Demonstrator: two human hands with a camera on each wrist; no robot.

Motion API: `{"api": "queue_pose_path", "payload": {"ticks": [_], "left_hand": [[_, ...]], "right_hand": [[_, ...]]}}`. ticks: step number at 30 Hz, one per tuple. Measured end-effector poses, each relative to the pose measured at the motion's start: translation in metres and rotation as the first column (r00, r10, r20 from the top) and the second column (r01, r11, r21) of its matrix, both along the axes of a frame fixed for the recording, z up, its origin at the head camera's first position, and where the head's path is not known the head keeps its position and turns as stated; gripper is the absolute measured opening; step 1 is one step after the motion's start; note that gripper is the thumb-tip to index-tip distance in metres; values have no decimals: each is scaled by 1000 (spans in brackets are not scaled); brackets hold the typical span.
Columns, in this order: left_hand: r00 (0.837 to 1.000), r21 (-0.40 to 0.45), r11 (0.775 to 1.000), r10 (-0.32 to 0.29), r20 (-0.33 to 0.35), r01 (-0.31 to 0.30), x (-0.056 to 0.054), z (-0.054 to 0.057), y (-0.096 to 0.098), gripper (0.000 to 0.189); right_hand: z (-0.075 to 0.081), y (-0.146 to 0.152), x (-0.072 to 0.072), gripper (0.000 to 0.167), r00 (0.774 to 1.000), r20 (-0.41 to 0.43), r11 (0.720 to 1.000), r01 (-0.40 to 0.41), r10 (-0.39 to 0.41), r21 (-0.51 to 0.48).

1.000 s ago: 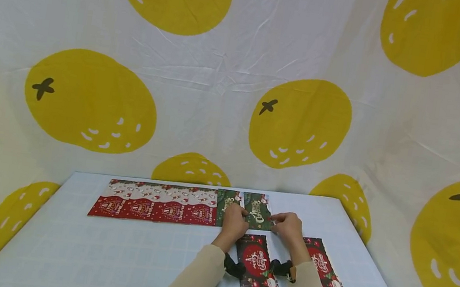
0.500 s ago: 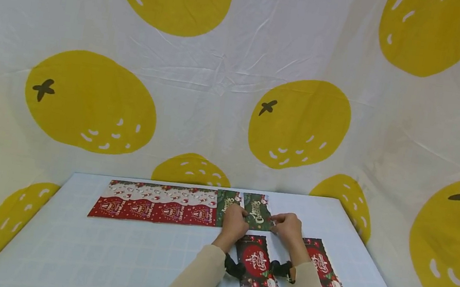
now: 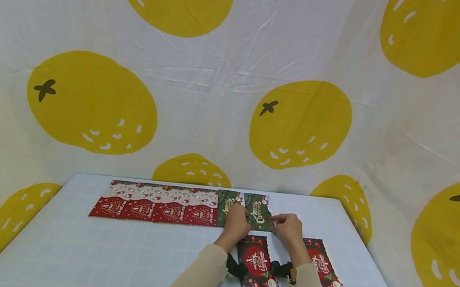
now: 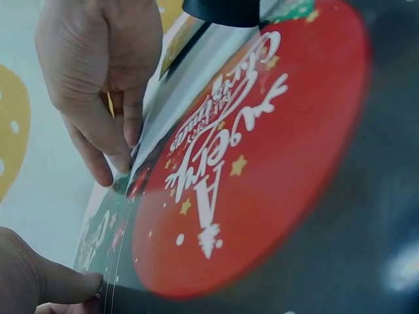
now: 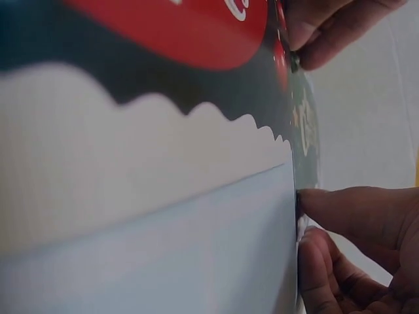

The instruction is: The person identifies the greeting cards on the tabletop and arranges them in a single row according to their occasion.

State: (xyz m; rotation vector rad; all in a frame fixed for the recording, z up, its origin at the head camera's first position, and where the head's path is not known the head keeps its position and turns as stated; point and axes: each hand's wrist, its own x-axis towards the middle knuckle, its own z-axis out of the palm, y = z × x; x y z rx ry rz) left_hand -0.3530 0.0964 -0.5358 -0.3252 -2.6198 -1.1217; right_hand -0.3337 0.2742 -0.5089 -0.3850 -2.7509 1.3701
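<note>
Two green Christmas cards lie side by side at the back of the table. My left hand (image 3: 238, 222) reaches over the gap between them and pinches the lower left edge of the right-hand green card (image 3: 258, 210); it covers part of the left-hand green card (image 3: 226, 202). At the opposite edge of that right-hand card, my right hand (image 3: 289, 229) pinches with thumb and fingers. Close up, the left wrist view has my left thumb (image 4: 72, 286) at the card's edge. The right wrist view shows my right fingers (image 5: 317, 268) at its other side.
Several red-and-white Christmas cards (image 3: 172, 211) form a row left of the green ones. A dark card with a red circle (image 3: 256, 262) lies between my forearms, and another like it (image 3: 321, 264) lies partly behind my right arm. A fruit-print curtain (image 3: 214, 126) hangs behind the table.
My left hand has shifted very slightly to the right over the last half second. My right hand and the cards look the same.
</note>
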Motion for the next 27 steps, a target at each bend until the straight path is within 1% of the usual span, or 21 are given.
{"api": "queue_pose_path", "payload": {"ticks": [1,2,5,8,12,16,18,21,24,27], "left_hand": [[1000,-3,1000,1,7,-1,0,1,0,26],[999,-3,1000,3,40,-3,4,10,0,26],[999,-26,1000,2,51,-1,5,11,0,26],[999,-42,999,-1,37,3,7,12,-1,24],[1000,-3,1000,-11,19,11,11,14,-2,24],[1000,62,998,-23,0,23,17,16,-5,24],[1000,86,996,-23,-6,24,19,18,-7,22],[1000,124,992,-20,8,19,24,21,-11,21],[999,140,990,-21,36,16,30,22,-16,21],[998,150,989,-21,62,11,38,23,-20,22]], "right_hand": [[0,0,0,26,1000,1,1000,-2,2,1],[0,0,-1,26,1000,-1,1000,-4,4,5],[1,1,0,27,1000,-6,1000,-17,17,15],[1,2,1,28,999,-17,999,-31,31,22],[2,3,6,32,997,-60,998,-46,48,35],[3,6,11,36,993,-110,999,-34,39,42],[4,7,14,36,990,-138,998,-29,35,50],[8,7,19,33,985,-164,998,-35,43,51],[13,6,26,29,985,-162,998,-52,59,47],[19,3,34,27,989,-126,996,-70,76,52]]}}
